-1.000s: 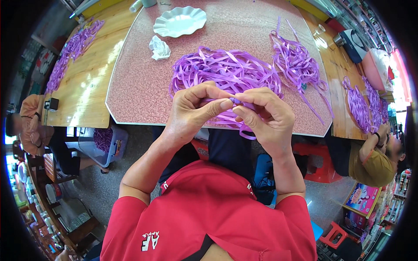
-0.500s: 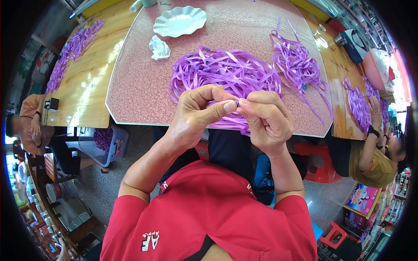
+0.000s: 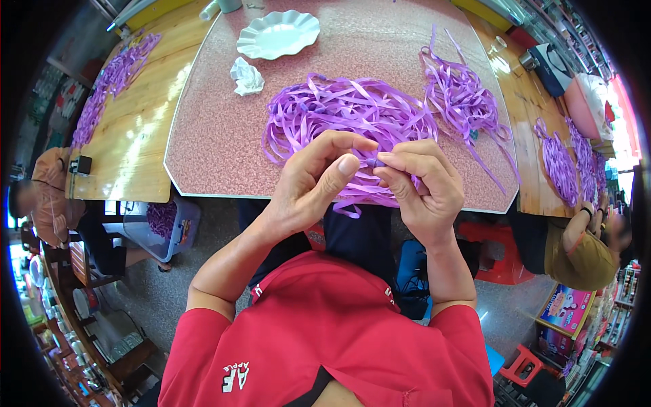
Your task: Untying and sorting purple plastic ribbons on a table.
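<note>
A large tangled heap of purple ribbons (image 3: pixel 346 105) lies on the pink speckled table in front of me. Over its near edge, my right hand (image 3: pixel 427 190) pinches a purple ribbon (image 3: pixel 371 163) between thumb and index finger. A small darker purple bit shows at the pinch, too small to make out. My left hand (image 3: pixel 315 180) is close beside it, thumb and index finger apart, with nothing visible between them. Part of the heap is hidden behind both hands.
A white scalloped plate (image 3: pixel 245 49) and a crumpled white tissue (image 3: pixel 247 76) are at the far left of the table. A smaller ribbon bundle (image 3: pixel 464 95) lies to the right. People sit at both side tables, near more purple ribbons (image 3: pixel 558 163). A plastic tub (image 3: pixel 186 224) stands at lower left.
My left thumb and index finger have come apart, letting go at the pinch. My right hand has shifted slightly right and still grips the ribbon.
</note>
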A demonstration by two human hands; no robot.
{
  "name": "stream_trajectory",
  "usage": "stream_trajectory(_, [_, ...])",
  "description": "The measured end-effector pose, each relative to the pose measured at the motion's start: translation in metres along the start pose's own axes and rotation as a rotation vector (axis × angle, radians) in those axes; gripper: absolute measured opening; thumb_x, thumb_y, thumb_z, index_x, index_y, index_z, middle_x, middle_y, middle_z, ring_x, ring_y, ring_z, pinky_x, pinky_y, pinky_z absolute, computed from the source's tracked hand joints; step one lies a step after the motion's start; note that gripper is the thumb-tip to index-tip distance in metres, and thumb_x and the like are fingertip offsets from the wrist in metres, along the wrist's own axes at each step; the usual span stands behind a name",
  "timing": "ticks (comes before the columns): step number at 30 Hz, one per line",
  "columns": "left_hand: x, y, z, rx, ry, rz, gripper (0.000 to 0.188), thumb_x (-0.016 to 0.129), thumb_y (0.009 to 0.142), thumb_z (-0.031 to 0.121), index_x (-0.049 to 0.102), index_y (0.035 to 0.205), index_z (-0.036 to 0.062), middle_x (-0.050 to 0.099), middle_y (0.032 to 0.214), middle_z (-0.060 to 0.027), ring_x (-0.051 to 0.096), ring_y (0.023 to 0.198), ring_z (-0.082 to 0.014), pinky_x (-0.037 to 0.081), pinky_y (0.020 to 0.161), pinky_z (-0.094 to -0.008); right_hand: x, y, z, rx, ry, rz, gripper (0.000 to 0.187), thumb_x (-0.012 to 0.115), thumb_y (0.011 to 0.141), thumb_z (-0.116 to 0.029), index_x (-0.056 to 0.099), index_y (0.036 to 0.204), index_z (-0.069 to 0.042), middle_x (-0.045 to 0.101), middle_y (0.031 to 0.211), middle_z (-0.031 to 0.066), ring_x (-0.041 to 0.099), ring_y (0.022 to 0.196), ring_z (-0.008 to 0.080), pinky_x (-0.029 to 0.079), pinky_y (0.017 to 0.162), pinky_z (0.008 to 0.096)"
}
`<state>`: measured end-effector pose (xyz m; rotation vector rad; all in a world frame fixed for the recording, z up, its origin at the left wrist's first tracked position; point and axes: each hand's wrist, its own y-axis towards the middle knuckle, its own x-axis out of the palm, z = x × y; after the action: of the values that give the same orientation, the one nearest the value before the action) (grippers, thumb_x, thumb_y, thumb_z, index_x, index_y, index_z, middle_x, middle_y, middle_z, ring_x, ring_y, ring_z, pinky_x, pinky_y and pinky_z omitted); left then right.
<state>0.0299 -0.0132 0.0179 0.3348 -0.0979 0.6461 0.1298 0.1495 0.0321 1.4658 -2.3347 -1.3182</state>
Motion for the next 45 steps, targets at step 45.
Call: stream_trajectory(45, [0.004,0.013,0.004,-0.071,-0.012,-0.041,0.012,0.060,0.099,0.011,0.059,0.107,0.0015,0.061,0.092,0.0022,0.053,0.083,-0.0011,0.043,0.068,-0.0182,-0.012,-0.011,0.009,0.252,0.310,-0.038,0.019,0.065,0.088,0.007,0.065,0.108,0.005,0.059,0.106,0.0119,0.064,0.088,0.0157,0.058,0.072,0.0253])
